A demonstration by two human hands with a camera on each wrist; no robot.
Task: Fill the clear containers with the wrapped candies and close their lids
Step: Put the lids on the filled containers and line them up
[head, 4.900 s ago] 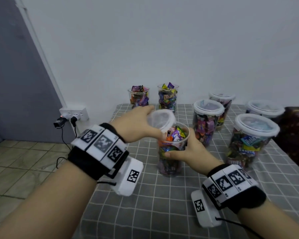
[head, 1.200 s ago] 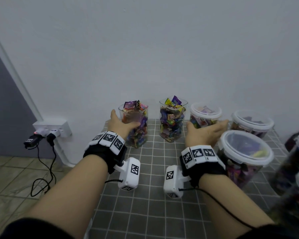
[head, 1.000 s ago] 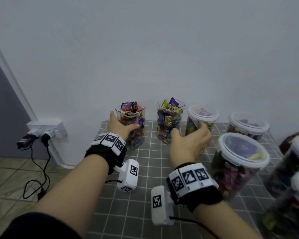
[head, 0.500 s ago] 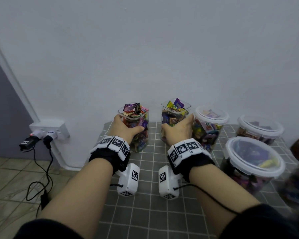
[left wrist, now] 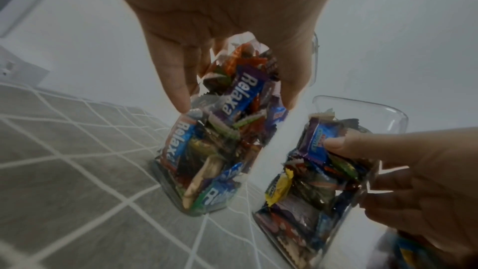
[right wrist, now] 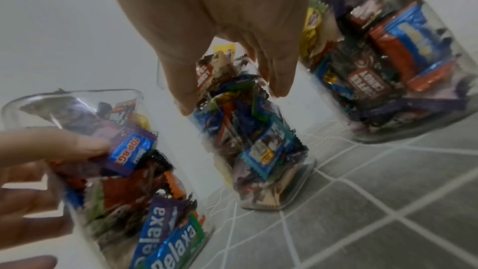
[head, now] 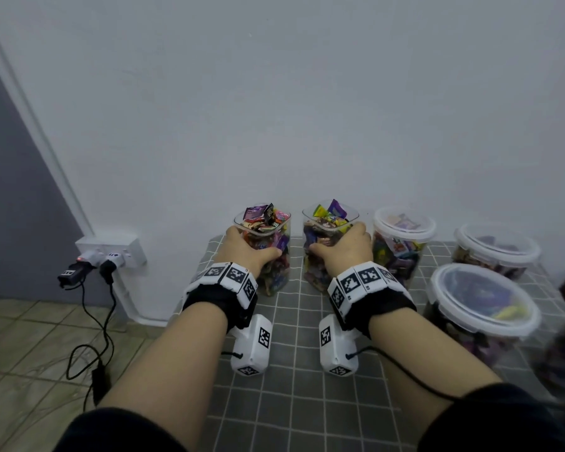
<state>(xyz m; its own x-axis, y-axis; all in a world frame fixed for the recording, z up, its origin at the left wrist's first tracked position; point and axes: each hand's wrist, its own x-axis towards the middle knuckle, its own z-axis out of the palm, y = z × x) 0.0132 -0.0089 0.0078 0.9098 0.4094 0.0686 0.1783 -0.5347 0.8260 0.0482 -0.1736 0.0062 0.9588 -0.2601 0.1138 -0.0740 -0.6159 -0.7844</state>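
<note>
The left hand grips the far-left open container; the right hand has moved from the lidded container and now grips the open one beside it. Both are full and need lids.

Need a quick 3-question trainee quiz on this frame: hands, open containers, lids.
1. True or false: the left hand and the right hand each grip a separate lidless container.
2. Multiple choice: the lidded container nearest the right-hand open container stands A) to its left, B) to its right, C) on top of it.
3. Fill in: candies in the left-hand open container pile ____ its rim.

Key: 1 true; 2 B; 3 above.
</note>
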